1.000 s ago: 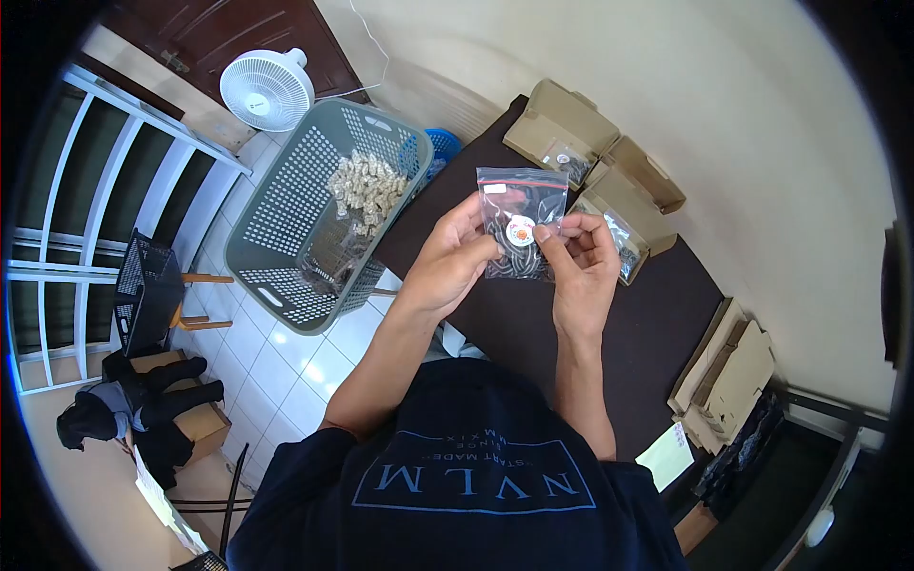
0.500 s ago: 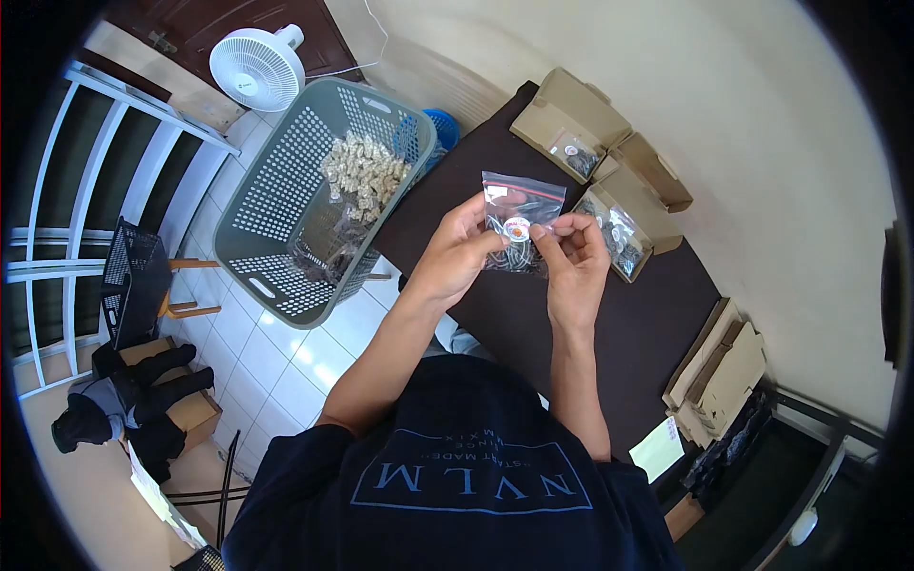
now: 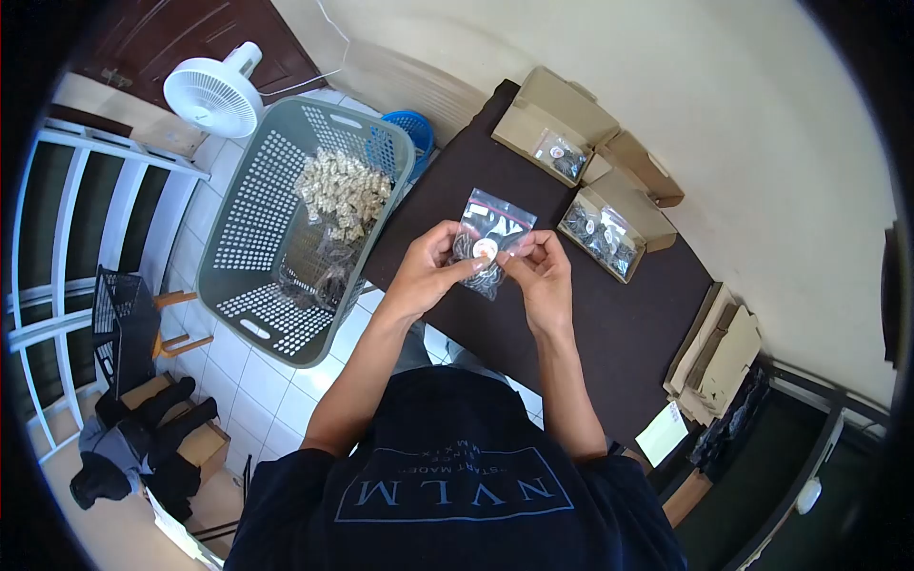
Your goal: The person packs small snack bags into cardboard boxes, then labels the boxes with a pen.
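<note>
A clear zip bag (image 3: 499, 214) with a red strip along its top is held over the dark table, tilted. Dark, stringy-looking pieces fill its lower part; what they are I cannot make out. On its front sits a round white sticker (image 3: 486, 248). My left hand (image 3: 433, 271) grips the bag's left side, thumb on the front by the sticker. My right hand (image 3: 543, 281) pinches the right side, its thumb touching the sticker's right edge. Beyond the hands, an open cardboard box (image 3: 657, 225) contains several similar bags (image 3: 600, 234). Behind it, another open box (image 3: 533, 95) has one bag (image 3: 560, 154) inside.
A large grey-green laundry basket (image 3: 214, 249) with pale packets (image 3: 347, 190) and dark packets (image 3: 319, 271) stands left of the table (image 3: 609, 333). Folded cardboard (image 3: 719, 357) lies at the table's right end, near a pale paper (image 3: 662, 435). A fan (image 3: 214, 97) stands beyond the basket.
The bag and both hands have come slightly left and lower in view, and the bag is tilted more. Both thumbs remain around the sticker. The whole view has shifted a little.
</note>
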Tool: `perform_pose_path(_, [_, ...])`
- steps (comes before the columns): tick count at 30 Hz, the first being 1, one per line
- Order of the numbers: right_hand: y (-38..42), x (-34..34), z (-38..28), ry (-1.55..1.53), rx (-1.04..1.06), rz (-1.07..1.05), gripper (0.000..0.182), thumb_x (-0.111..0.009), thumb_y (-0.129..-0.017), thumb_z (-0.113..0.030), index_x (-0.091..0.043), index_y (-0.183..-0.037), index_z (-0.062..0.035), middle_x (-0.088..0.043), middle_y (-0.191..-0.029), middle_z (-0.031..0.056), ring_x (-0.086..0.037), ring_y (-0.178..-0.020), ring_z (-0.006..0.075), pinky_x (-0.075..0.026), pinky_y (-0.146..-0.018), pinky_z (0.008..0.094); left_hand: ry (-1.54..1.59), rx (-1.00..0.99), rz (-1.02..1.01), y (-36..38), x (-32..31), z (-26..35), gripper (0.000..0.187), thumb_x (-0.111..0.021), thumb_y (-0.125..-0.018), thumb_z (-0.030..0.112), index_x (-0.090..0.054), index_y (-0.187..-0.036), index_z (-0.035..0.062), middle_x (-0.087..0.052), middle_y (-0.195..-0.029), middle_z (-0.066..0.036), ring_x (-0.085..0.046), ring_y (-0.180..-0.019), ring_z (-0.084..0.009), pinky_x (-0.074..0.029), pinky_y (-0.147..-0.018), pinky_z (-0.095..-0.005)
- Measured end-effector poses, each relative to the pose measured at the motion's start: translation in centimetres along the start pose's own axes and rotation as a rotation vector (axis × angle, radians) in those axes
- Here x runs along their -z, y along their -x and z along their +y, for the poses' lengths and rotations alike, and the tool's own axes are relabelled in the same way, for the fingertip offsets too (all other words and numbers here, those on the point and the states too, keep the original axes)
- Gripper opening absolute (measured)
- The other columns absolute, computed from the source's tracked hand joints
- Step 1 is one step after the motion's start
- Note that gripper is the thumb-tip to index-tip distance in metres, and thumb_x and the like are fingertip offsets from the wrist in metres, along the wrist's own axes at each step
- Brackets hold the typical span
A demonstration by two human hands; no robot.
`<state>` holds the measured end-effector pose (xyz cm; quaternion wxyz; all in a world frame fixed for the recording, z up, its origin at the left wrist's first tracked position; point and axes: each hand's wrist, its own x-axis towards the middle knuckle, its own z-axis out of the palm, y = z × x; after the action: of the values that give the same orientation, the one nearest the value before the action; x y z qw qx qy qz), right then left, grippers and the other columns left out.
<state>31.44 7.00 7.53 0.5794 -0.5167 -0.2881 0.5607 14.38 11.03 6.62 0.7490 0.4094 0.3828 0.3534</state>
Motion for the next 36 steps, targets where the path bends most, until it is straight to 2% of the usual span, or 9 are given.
perform_pose_path(4, [-1.7,0.0,0.2,-0.077,-0.237,-0.054,0.028,-0.070,-0.081,0.003,-0.052,-0.101,-0.0039,-0.062,-0.091,0.0052,-0.062,-0.082,0.0122,-0.053,-0.067,0.0272,0.032,0.076,-0.048,-1.1,2.3,0.5,0.032,-0.070,-0.084,0.002,-0.056,-0.113,0.0032,-0.064,-0.102,-0.004,-0.058,-0.092,-0.0087,-0.046,-0.080,-0.0244])
perform_pose_path(9, [-3.7,-1.5,-0.6,-0.107,-0.240,-0.032,0.033,-0.071,-0.082,0.001,-0.052,-0.108,-0.0029,-0.064,-0.085,0.0053,-0.065,-0.080,0.0153,-0.056,-0.069,0.0308,-0.007,0.068,-0.053,-2.5,4.4,1.2,0.030,-0.070,-0.084,0.003,-0.056,-0.111,0.0032,-0.063,-0.102,-0.004,-0.058,-0.091,-0.0087,-0.046,-0.080,-0.0248])
perform_pose_path(12, [-5.2,-2.0,-0.2,0.019,-0.214,-0.139,0.018,-0.072,-0.082,-0.001,-0.059,-0.095,-0.0020,-0.067,-0.084,0.0067,-0.063,-0.068,0.0109,-0.052,-0.065,0.0257,-0.177,0.027,-0.193,-3.4,5.3,2.0,0.030,-0.070,-0.084,0.002,-0.057,-0.112,0.0022,-0.063,-0.102,-0.004,-0.058,-0.093,-0.0093,-0.046,-0.082,-0.0249])
perform_pose_path(16, [-6.9,-1.6,-0.1,0.031,-0.217,-0.174,0.010,-0.072,-0.083,-0.003,-0.062,-0.085,-0.0038,-0.067,-0.076,0.0037,-0.062,-0.068,0.0084,-0.050,-0.063,0.0234,-0.036,0.028,-0.209,-4.0,6.5,3.2,0.041,-0.068,-0.083,0.000,-0.055,-0.122,0.0014,-0.063,-0.106,-0.007,-0.058,-0.099,-0.0106,-0.046,-0.087,-0.0259])
perform_pose_path(20, [-8.2,-1.3,-0.5,0.082,-0.272,-0.222,0.009,-0.071,-0.084,-0.003,-0.063,-0.087,-0.0030,-0.068,-0.078,0.0045,-0.061,-0.068,0.0081,-0.047,-0.059,0.0217,0.062,0.080,-0.215,-4.2,7.7,3.4,0.043,-0.067,-0.084,-0.002,-0.054,-0.124,0.0009,-0.063,-0.109,-0.008,-0.058,-0.101,-0.0116,-0.046,-0.089,-0.0265])
perform_pose_path(27, [-9.8,-3.5,-1.9,0.389,-0.157,-0.330,0.010,-0.068,-0.088,-0.007,-0.069,-0.096,-0.0014,-0.066,-0.076,0.0009,-0.058,-0.068,0.0064,-0.046,-0.060,0.0222,-0.152,0.003,-0.343,-5.0,8.9,2.9,0.035,-0.065,-0.086,0.001,-0.054,-0.119,0.0006,-0.062,-0.107,-0.006,-0.056,-0.101,-0.0115,-0.044,-0.090,-0.0278])
perform_pose_path(30, [-9.7,-4.7,-2.4,0.461,-0.055,-0.357,0.009,-0.066,-0.087,-0.007,-0.069,-0.088,0.0018,-0.066,-0.073,0.0024,-0.057,-0.066,0.0065,-0.045,-0.058,0.0226,-0.250,-0.036,-0.377,-5.5,8.5,4.5,0.026,-0.064,-0.088,0.002,-0.056,-0.113,0.0004,-0.062,-0.103,-0.005,-0.057,-0.095,-0.0112,-0.046,-0.085,-0.0279])
perform_pose_path(33, [-9.4,-5.3,-1.8,0.526,0.023,-0.397,0.009,-0.064,-0.084,-0.004,-0.068,-0.087,0.0026,-0.065,-0.069,0.0046,-0.057,-0.064,0.0062,-0.044,-0.056,0.0231,-0.330,-0.162,-0.222,-6.1,7.5,6.3,0.013,-0.061,-0.092,0.005,-0.057,-0.102,-0.0011,-0.063,-0.090,-0.008,-0.060,-0.081,-0.0144,-0.048,-0.072,-0.0301])
perform_pose_path(36, [-9.0,-6.2,-1.8,0.552,0.044,-0.377,0.007,-0.064,-0.082,-0.004,-0.067,-0.084,0.0028,-0.064,-0.065,0.0059,-0.056,-0.060,0.0063,-0.043,-0.053,0.0251,-0.674,-0.364,-0.227,-6.4,6.8,7.1,0.011,-0.055,-0.095,0.008,-0.054,-0.092,-0.0022,-0.060,-0.074,-0.012,-0.059,-0.065,-0.0207,-0.046,-0.060,-0.0331])
